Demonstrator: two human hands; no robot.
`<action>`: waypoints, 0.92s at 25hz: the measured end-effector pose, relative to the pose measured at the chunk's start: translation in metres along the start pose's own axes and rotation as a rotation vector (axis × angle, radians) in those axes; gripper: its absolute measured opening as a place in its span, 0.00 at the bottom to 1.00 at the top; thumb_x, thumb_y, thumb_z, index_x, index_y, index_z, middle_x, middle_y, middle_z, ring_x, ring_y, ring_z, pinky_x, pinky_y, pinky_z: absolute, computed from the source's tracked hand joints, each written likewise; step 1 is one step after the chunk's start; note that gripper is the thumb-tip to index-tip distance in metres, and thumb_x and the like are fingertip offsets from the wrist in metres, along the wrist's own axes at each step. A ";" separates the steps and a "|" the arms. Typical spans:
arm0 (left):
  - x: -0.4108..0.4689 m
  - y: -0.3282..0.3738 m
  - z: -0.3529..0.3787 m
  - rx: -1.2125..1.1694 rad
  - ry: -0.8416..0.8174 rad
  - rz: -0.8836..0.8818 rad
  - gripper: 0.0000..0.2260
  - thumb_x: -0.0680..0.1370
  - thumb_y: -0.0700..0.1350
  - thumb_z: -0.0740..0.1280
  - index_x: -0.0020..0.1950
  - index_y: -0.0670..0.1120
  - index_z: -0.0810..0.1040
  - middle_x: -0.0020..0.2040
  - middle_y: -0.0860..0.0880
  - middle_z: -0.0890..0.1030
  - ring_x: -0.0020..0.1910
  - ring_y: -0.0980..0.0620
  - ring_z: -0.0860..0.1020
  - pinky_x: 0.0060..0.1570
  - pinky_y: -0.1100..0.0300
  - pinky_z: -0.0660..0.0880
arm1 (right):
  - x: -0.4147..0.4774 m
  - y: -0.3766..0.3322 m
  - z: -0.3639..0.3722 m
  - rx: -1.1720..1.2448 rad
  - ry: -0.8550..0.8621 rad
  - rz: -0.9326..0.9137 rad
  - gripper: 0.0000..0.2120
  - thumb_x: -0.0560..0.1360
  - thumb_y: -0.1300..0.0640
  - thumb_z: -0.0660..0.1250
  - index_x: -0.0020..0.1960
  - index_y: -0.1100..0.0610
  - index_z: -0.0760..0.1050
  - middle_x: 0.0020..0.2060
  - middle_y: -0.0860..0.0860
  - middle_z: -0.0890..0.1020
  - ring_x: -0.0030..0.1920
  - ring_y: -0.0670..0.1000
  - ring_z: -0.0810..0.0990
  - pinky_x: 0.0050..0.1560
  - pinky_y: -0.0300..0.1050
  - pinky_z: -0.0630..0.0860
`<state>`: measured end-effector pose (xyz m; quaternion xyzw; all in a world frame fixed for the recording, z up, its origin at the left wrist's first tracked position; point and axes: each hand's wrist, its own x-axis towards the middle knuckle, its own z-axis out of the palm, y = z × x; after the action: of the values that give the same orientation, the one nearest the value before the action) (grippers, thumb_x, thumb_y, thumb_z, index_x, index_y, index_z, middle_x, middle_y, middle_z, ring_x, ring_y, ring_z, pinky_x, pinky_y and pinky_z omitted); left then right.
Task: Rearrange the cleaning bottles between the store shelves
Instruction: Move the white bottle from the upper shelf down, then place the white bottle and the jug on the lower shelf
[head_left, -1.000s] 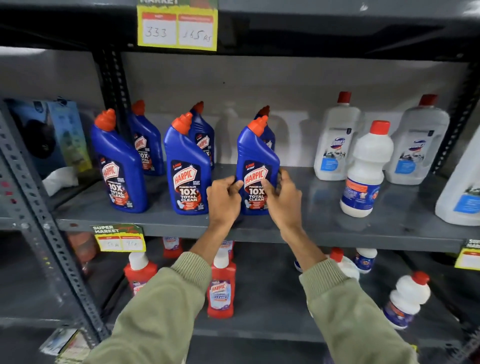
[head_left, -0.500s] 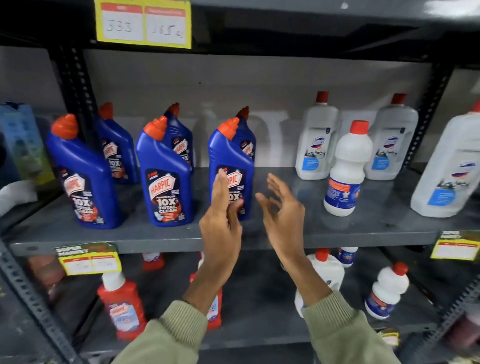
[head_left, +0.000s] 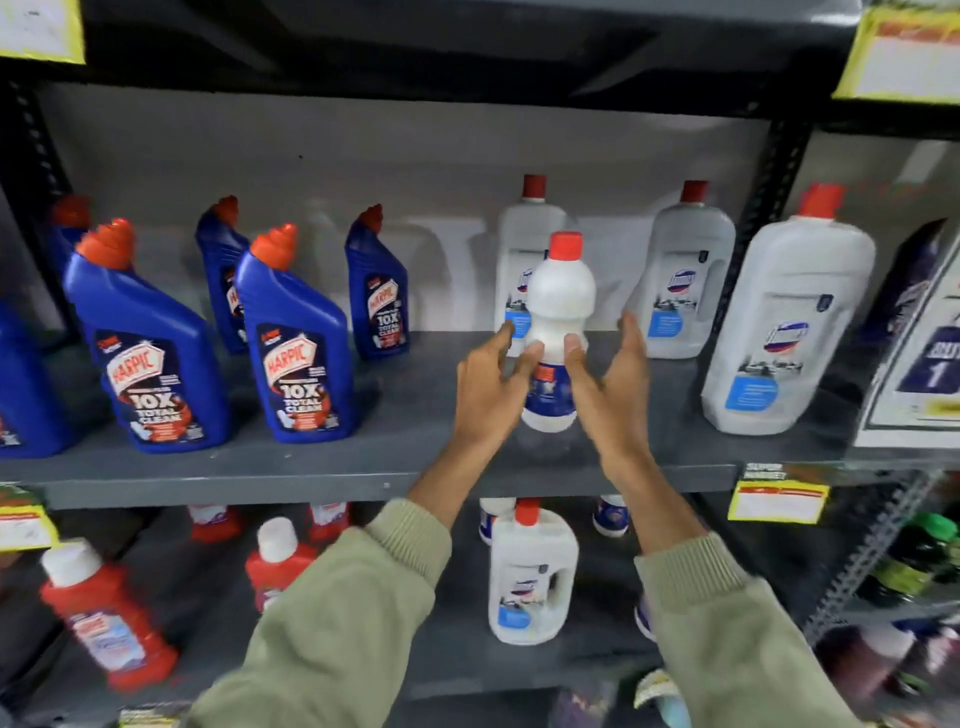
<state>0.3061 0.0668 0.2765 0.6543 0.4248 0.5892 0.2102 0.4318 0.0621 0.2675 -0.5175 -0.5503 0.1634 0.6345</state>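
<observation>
Small white bottle (head_left: 560, 332) upright on grey middle shelf (head_left: 363, 467), left hand (head_left: 488, 389) at its 9 o'clock, right hand (head_left: 608, 395) at 3 o'clock, both half open, thumbs touching its waist, fingers spread

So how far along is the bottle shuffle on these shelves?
Looks done: the blue Harpic bottles stand upright in rows on the middle shelf. In hand: the left hand and right hand flank the small white bottle, thumbs touching its waist; it is not lifted yet. Left: moving it, perhaps down to the lower shelf beside the white jug there. I cannot tell what else must shift.
</observation>
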 end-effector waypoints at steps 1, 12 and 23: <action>0.006 0.003 0.012 -0.018 -0.011 -0.051 0.10 0.80 0.46 0.64 0.58 0.45 0.80 0.44 0.49 0.86 0.40 0.61 0.81 0.48 0.56 0.81 | 0.010 0.005 -0.004 0.056 -0.136 0.058 0.29 0.78 0.44 0.65 0.76 0.52 0.63 0.73 0.53 0.72 0.72 0.49 0.71 0.72 0.59 0.71; -0.137 0.033 -0.026 0.058 0.183 0.074 0.15 0.80 0.47 0.64 0.56 0.36 0.80 0.32 0.62 0.79 0.31 0.68 0.74 0.34 0.78 0.67 | -0.117 -0.015 -0.039 0.413 -0.460 -0.043 0.20 0.78 0.62 0.68 0.67 0.50 0.70 0.53 0.34 0.83 0.55 0.33 0.81 0.50 0.26 0.76; -0.217 -0.162 -0.025 0.077 0.048 -0.434 0.24 0.73 0.32 0.68 0.46 0.65 0.80 0.40 0.66 0.85 0.40 0.62 0.83 0.42 0.64 0.80 | -0.201 0.159 0.056 0.116 -0.628 0.268 0.17 0.72 0.56 0.71 0.59 0.52 0.71 0.50 0.43 0.81 0.52 0.36 0.79 0.48 0.30 0.75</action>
<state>0.2441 -0.0238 0.0274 0.5408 0.5828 0.5291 0.2966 0.3727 -0.0017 0.0200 -0.4727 -0.6356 0.4277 0.4355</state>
